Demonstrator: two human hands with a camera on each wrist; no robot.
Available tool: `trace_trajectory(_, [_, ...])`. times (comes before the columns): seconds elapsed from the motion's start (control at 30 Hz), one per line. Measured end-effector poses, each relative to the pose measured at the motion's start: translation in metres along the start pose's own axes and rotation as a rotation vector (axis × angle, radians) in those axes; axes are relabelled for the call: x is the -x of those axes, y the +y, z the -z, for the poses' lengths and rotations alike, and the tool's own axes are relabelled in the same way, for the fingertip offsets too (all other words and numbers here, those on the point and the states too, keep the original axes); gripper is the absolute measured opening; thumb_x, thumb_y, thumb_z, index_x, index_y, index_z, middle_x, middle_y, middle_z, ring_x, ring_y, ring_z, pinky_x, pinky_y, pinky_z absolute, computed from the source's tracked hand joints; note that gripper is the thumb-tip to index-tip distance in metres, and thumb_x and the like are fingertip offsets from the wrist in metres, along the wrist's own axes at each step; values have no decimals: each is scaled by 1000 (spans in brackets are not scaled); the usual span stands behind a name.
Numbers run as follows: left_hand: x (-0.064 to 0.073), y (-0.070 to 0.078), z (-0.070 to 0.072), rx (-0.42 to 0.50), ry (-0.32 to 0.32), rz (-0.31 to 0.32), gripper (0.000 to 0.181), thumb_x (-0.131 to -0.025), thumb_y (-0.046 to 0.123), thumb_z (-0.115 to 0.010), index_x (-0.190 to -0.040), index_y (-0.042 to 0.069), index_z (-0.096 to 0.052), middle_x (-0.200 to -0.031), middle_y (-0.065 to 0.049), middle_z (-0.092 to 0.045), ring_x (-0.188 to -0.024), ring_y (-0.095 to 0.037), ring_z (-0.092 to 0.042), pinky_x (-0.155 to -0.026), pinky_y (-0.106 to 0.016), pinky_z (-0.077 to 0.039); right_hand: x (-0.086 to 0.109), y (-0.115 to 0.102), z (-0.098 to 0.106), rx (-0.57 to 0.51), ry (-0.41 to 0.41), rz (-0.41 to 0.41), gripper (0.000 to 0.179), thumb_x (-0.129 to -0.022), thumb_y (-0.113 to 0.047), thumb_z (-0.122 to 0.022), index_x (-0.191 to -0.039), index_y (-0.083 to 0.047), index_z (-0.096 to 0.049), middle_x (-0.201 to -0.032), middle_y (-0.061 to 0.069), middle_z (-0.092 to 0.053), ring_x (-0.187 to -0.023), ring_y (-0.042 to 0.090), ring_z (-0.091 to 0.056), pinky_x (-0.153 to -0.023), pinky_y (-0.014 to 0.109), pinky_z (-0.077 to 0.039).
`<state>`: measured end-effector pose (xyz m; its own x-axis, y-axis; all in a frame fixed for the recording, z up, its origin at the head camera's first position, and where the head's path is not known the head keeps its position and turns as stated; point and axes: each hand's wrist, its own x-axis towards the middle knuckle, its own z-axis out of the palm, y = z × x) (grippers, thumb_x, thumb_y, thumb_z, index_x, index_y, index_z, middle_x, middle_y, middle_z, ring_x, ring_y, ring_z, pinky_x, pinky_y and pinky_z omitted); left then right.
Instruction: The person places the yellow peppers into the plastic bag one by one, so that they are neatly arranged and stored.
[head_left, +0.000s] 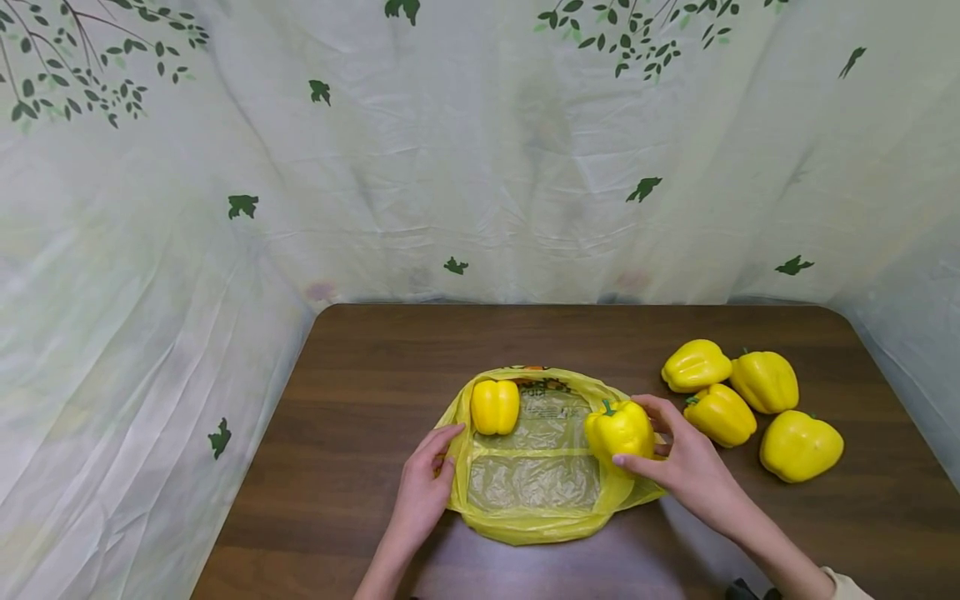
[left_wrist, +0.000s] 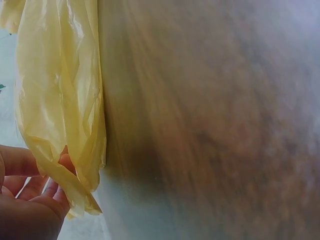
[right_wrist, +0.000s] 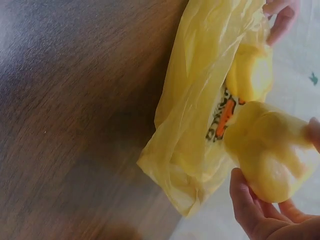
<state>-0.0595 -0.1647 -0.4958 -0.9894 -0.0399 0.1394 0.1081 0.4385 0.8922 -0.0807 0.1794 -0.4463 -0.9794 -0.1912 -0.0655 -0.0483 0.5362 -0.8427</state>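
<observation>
A yellow plastic bag (head_left: 536, 533) lies on the table with its mouth spread wide. Inside it, toward the back left, sits a yellow bell pepper (head_left: 495, 407). My left hand (head_left: 423, 483) holds the bag's left rim, and the left wrist view shows a fold of the film (left_wrist: 75, 185) between thumb and fingers. Over the right side of the opening, my right hand (head_left: 693, 467) grips another yellow bell pepper (head_left: 618, 433) with its green stem up. In the right wrist view this pepper (right_wrist: 272, 155) rests between the thumb and fingertips.
Several more yellow bell peppers (head_left: 720, 414) lie grouped on the table to the right of the bag. The dark wooden table (head_left: 375, 367) ends at a pale curtain (head_left: 487, 167) with leaf prints behind it. A small dark object (head_left: 741, 590) shows at the bottom edge.
</observation>
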Motion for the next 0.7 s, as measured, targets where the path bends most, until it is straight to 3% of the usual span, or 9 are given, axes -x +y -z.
trace_trajectory(0.13, [0,-12,-1,5,-4,-15,49,-86,-20,-56,-126,6,-66,-124,-3,-62,-100,-23,-59,-80,-33,-52,-2,1,-3,-3,-26,-7,82,-77,-43,-82,-141,-10,-42,-135,16,-51,-121,36,-51,-86,47,-53])
trace_trajectory(0.3, [0,-14,0,3,-4,-31,48,-85,-18,-56,-125,7,-66,-123,1,-62,-98,-20,-58,-79,-28,-51,-4,-1,-7,15,-41,8,82,-76,-41,-83,-140,-8,-42,-136,17,-50,-120,35,-53,-87,47,-52])
trace_trajectory(0.7, [1,-15,-1,-15,-3,-67,50,-83,-20,-56,-125,5,-66,-123,-4,-63,-99,-22,-59,-79,-28,-52,-9,-9,-12,149,-67,9,82,-76,-47,-81,-140,-11,-43,-133,16,-56,-107,29,-59,-86,47,-52])
